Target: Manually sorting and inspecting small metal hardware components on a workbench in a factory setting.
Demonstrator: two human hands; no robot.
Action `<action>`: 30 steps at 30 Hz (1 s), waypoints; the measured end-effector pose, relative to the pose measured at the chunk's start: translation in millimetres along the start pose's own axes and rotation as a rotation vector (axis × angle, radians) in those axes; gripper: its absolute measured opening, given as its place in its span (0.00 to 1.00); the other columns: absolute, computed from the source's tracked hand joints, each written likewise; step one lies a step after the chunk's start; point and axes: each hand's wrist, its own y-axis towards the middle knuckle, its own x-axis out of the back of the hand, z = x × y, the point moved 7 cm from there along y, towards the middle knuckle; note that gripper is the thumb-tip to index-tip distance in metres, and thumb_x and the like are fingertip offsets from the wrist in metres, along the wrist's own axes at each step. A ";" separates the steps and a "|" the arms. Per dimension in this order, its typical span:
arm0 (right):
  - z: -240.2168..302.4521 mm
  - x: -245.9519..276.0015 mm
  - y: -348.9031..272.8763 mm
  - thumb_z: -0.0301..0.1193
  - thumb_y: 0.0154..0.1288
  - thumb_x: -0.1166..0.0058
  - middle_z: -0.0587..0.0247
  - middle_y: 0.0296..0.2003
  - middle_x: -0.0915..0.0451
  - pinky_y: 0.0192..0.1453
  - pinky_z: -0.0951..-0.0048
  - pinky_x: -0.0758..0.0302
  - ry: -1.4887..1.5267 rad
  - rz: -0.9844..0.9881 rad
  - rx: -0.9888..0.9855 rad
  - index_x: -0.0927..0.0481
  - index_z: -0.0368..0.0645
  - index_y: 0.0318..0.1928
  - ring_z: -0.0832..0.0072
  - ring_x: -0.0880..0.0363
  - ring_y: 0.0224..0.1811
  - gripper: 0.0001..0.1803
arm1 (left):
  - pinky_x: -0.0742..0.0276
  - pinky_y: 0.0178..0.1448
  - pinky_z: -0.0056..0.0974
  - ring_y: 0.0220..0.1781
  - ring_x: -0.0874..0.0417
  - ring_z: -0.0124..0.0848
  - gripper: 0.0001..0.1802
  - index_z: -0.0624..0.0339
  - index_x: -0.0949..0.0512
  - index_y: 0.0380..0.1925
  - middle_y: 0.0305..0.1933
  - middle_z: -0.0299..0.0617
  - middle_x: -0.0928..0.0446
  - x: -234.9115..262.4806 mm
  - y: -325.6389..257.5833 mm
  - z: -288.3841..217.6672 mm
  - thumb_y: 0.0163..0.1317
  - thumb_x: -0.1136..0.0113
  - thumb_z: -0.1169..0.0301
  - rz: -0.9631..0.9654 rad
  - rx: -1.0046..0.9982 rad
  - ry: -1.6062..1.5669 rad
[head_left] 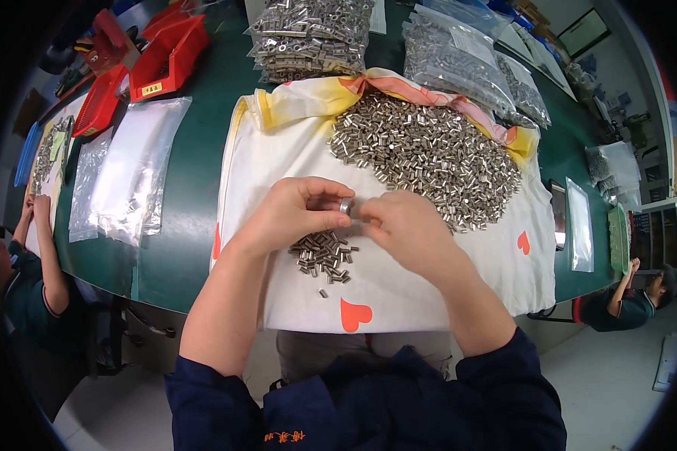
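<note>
My left hand [293, 214] and my right hand [406, 229] meet over a white cloth [278, 158] printed with orange hearts. Between their fingertips sits a small shiny metal sleeve [345, 205], pinched by my left thumb and fingers while my right fingertips touch it. Just below the hands lies a small pile of the same metal sleeves [325, 257]. A far bigger heap of sleeves [429, 154] spreads over the cloth beyond the hands.
The cloth lies on a green table [188, 225]. Clear bags of metal parts [308, 34] stand at the back, empty plastic bags [132, 169] to the left, red bins [169, 56] at far left. Other people sit at the left [34, 278] and right [628, 301] edges.
</note>
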 end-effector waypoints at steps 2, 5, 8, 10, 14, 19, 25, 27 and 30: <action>10.8 -19.0 -8.3 0.30 0.50 0.45 0.59 0.25 0.25 0.39 0.63 0.30 -0.178 0.013 0.090 0.25 0.41 0.25 0.62 0.26 0.32 0.06 | 0.26 0.42 0.26 0.35 0.25 0.19 0.18 0.65 0.23 0.43 0.33 0.34 0.24 -3.1 1.8 -2.6 0.49 0.35 0.78 0.007 -0.024 0.045; 26.7 -30.7 -10.4 0.29 0.51 0.46 0.59 0.25 0.25 0.40 0.62 0.30 -0.102 -0.058 0.171 0.25 0.42 0.27 0.62 0.27 0.32 0.04 | 0.26 0.43 0.25 0.36 0.25 0.19 0.17 0.66 0.23 0.43 0.33 0.34 0.23 2.9 0.6 -4.7 0.50 0.37 0.78 -0.054 -0.032 0.091; 23.0 -17.3 -8.9 0.27 0.52 0.47 0.59 0.27 0.24 0.42 0.62 0.30 0.003 -0.060 0.178 0.24 0.42 0.29 0.63 0.26 0.34 0.03 | 0.26 0.42 0.25 0.36 0.24 0.19 0.17 0.66 0.24 0.43 0.34 0.35 0.23 4.2 -0.2 -4.8 0.51 0.37 0.78 -0.033 -0.039 -0.013; 6.3 8.3 -1.6 0.25 0.52 0.49 0.59 0.28 0.23 0.42 0.63 0.30 -0.061 -0.166 0.077 0.22 0.42 0.29 0.63 0.26 0.35 0.04 | 0.26 0.42 0.25 0.36 0.24 0.20 0.17 0.66 0.24 0.44 0.34 0.35 0.23 3.2 -0.9 -7.7 0.51 0.38 0.78 -0.030 -0.037 -0.019; -24.9 23.0 4.6 0.24 0.50 0.49 0.59 0.27 0.23 0.42 0.63 0.30 -0.331 -0.094 -0.017 0.21 0.43 0.29 0.62 0.26 0.35 0.04 | 0.26 0.43 0.25 0.37 0.23 0.20 0.17 0.67 0.25 0.44 0.35 0.36 0.23 -2.1 -0.4 -3.4 0.52 0.38 0.77 0.021 -0.026 -0.068; -21.3 12.1 5.5 0.23 0.49 0.49 0.57 0.25 0.24 0.42 0.64 0.30 -0.313 -0.134 0.152 0.22 0.43 0.25 0.62 0.26 0.33 0.03 | 0.25 0.43 0.26 0.38 0.22 0.20 0.18 0.67 0.26 0.45 0.38 0.36 0.22 -3.0 2.0 -4.1 0.51 0.40 0.82 0.026 -0.011 -0.028; -19.9 5.7 12.5 0.25 0.49 0.49 0.59 0.24 0.24 0.40 0.62 0.30 -0.331 -0.120 0.150 0.24 0.41 0.24 0.61 0.26 0.32 0.01 | 0.26 0.42 0.25 0.38 0.23 0.20 0.18 0.67 0.25 0.44 0.34 0.37 0.22 -3.8 1.4 -4.3 0.52 0.38 0.77 0.054 -0.008 -0.036; -16.5 17.0 14.4 0.25 0.50 0.48 0.59 0.25 0.23 0.39 0.64 0.29 -0.155 -0.135 0.013 0.24 0.40 0.25 0.63 0.25 0.32 0.02 | 0.27 0.42 0.25 0.37 0.24 0.19 0.17 0.67 0.25 0.44 0.34 0.36 0.22 -3.8 0.1 -4.3 0.52 0.37 0.77 0.042 -0.013 -0.036; -25.8 18.6 16.6 0.25 0.52 0.47 0.61 0.27 0.22 0.36 0.70 0.28 0.212 -0.203 -0.171 0.23 0.39 0.29 0.68 0.24 0.30 0.04 | 0.27 0.41 0.25 0.36 0.24 0.19 0.17 0.66 0.24 0.43 0.33 0.35 0.23 -1.8 -0.1 -7.5 0.51 0.36 0.76 -0.019 -0.052 0.006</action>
